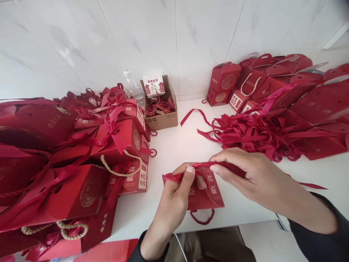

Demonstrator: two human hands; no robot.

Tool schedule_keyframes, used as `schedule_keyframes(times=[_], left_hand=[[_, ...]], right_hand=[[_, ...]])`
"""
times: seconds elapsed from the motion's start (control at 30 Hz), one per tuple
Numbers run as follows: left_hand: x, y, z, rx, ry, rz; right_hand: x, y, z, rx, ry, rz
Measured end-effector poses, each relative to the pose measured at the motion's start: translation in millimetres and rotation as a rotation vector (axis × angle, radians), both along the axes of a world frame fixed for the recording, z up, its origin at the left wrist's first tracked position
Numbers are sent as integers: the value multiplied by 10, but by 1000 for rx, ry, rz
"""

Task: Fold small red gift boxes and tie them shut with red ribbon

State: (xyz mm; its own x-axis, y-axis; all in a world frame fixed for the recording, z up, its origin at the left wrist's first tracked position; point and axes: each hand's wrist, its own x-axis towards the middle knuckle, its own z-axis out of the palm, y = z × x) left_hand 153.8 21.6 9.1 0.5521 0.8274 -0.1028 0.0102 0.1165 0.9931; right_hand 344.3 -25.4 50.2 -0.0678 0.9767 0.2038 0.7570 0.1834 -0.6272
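A red ribbon (203,165) is stretched between my two hands, just above a small red gift box (205,194). My left hand (177,194) pinches the ribbon between thumb and fingers, with a short end sticking out on its left. With thumb and fingertips closed, my right hand (248,174) grips the ribbon farther right. Gold characters are printed on the box, and a dark red cord handle (202,218) lies at its near side. Part of the box is hidden behind my left hand and the ribbon.
Red gift boxes with ribbon bows (117,134) crowd the left side. A cardboard box (162,122) holding a printed card and ribbons stands near the wall, beside a clear plastic bottle (133,87). Loose ribbons (256,134) lie piled at right, before more red boxes (313,98).
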Motion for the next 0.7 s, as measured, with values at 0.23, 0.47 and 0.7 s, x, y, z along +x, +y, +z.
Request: schedule_keyframes(times=[0.23,0.47,0.7], left_hand=[[-85,131,2,157,-10,-68],[-49,203,-159,962,211,76],[-17,165,-267,968,206,222]], right_hand=[[243,-215,26,-356,-16,155],[1,30,-157,-344,296,-17],[-6,102,-296,-383,455,8]])
